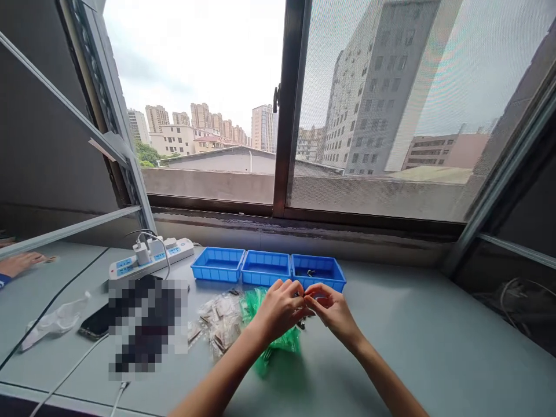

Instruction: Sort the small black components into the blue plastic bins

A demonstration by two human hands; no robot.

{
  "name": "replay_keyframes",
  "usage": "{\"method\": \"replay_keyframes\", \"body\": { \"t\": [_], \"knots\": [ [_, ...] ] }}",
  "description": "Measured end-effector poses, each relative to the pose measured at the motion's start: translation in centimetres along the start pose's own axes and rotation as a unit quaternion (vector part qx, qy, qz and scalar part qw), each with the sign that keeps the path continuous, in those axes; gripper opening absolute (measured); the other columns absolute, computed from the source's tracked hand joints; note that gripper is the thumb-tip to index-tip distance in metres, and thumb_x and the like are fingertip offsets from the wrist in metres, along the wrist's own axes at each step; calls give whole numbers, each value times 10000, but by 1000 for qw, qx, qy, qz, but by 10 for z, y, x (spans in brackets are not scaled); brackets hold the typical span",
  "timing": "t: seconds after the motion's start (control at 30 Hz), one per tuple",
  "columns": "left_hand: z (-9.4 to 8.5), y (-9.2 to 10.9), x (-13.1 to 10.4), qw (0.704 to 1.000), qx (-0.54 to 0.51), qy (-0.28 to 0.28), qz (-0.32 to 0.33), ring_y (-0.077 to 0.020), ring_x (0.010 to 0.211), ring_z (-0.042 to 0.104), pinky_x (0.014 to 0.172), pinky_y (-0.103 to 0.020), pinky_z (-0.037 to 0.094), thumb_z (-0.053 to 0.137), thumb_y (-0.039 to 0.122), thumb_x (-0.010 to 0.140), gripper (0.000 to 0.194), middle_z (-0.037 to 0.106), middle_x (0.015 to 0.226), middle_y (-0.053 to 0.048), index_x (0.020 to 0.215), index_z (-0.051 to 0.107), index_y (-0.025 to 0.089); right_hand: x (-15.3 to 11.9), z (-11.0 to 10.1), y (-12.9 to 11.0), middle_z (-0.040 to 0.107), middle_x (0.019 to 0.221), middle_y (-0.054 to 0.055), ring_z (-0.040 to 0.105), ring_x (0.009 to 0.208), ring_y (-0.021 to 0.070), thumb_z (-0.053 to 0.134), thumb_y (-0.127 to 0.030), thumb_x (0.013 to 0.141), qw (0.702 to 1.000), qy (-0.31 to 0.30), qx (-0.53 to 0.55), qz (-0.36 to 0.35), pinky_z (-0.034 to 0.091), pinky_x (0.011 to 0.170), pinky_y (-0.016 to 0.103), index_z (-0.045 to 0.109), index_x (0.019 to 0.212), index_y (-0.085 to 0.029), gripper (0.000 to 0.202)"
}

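I am working with both bare hands over the grey surface (391, 359), bringing the fingertips together just in front of the rightmost blue tray (324, 282). My left hand (280, 304) is bending its fingers inward, and my right hand (333, 310) is meeting it with thumb and forefinger drawn close. Whatever may be between them is too small and hidden, so I cannot tell whether either grip is closing on something or just touching the other.

Under and beside my left hand, a crumpled green plastic bag (286, 341) is lying on the surface, and many small clear packets (223, 324) are spreading next to it. A few small dark pieces (302, 324) are showing just below my hands.

As for how far along this is, I am seeing only a few dark items (310, 272) sitting in the rightmost tray, while many packets are lying outside the trays. I am making out nothing in the middle tray (266, 275) or the leftmost tray (217, 272). I am judging this to be unfinished, though one view is not settling how much is left.
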State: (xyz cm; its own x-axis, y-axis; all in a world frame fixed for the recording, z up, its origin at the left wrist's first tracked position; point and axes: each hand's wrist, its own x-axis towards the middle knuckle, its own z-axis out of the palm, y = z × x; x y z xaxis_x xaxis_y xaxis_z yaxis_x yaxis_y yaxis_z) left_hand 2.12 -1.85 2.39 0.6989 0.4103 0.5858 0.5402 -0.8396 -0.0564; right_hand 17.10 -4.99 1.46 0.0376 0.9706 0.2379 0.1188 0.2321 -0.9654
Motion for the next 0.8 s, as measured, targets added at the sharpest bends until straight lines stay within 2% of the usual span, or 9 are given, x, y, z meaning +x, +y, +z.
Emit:
{"method": "replay_keyframes", "body": {
  "t": [0.07, 0.17, 0.3, 0.4, 0.47, 0.63, 0.7, 0.8],
  "knots": [
    [-4, 1, 1, 999, -1, 50, -18, -146, 752, 555, 669, -282, 414, 511, 386, 861, 239, 611, 888, -27, 803, 643, 196, 0, -3, -4, 583, 645, 0, 395, 427, 62, 693, -622, 541, 1000, 16, 12, -3, 310, 405, 210, 568, 687, -172, 489],
    [-12, 5, 3, 990, -16, 132, -49, -147, 803, 574, 726, -282, 443, 497, 387, 868, 228, 609, 967, -43, 922, 641, 218, -3, -9, -14, 574, 654, -4, 354, 424, 48, 713, -595, 533, 999, 26, 22, -19, 291, 408, 205, 554, 677, -174, 473],
    [-23, 12, 3, 979, -23, 204, -5, -129, 802, 588, 725, -247, 460, 455, 341, 899, 221, 613, 925, -39, 984, 625, 228, -9, -13, -24, 551, 640, -9, 350, 440, 57, 699, -577, 574, 999, 24, 27, -28, 285, 416, 205, 552, 683, -181, 436],
    [-28, 15, 2, 978, -8, 207, 39, -113, 769, 594, 684, -220, 463, 431, 243, 915, 201, 615, 874, -31, 945, 628, 217, -11, -10, -21, 534, 640, -12, 339, 445, 63, 687, -592, 582, 999, 29, 30, -23, 273, 412, 209, 552, 686, -185, 441],
    [-31, 16, 4, 976, -7, 215, 39, -113, 759, 599, 670, -215, 467, 426, 230, 915, 203, 615, 856, -29, 907, 628, 216, -11, -6, -15, 510, 627, -22, 311, 440, 53, 695, -599, 569, 999, 23, 43, -12, 251, 405, 202, 540, 677, -184, 457],
    [-40, 20, 5, 983, -5, 186, 3, -135, 750, 614, 629, -235, 486, 399, 212, 911, 222, 629, 898, -48, 840, 609, 209, -12, 4, -4, 398, 521, -67, 259, 413, 40, 668, -640, 580, 992, -24, 124, 19, 200, 389, 183, 461, 650, -198, 494],
    [-40, 21, -1, 985, 5, 171, -19, -157, 773, 624, 626, -257, 497, 394, 192, 897, 226, 633, 922, -60, 808, 601, 213, -15, 8, -5, 366, 504, -81, 228, 410, 35, 672, -618, 600, 991, -45, 116, 44, 182, 387, 179, 456, 667, -199, 476],
    [-36, 22, -22, 985, 23, 161, -56, -186, 811, 631, 633, -286, 515, 417, 185, 861, 207, 638, 946, -67, 789, 607, 230, -21, 12, -9, 332, 471, -96, 246, 416, 42, 697, -559, 615, 987, -113, 61, 93, 206, 398, 175, 486, 709, -201, 426]
  ]
}}
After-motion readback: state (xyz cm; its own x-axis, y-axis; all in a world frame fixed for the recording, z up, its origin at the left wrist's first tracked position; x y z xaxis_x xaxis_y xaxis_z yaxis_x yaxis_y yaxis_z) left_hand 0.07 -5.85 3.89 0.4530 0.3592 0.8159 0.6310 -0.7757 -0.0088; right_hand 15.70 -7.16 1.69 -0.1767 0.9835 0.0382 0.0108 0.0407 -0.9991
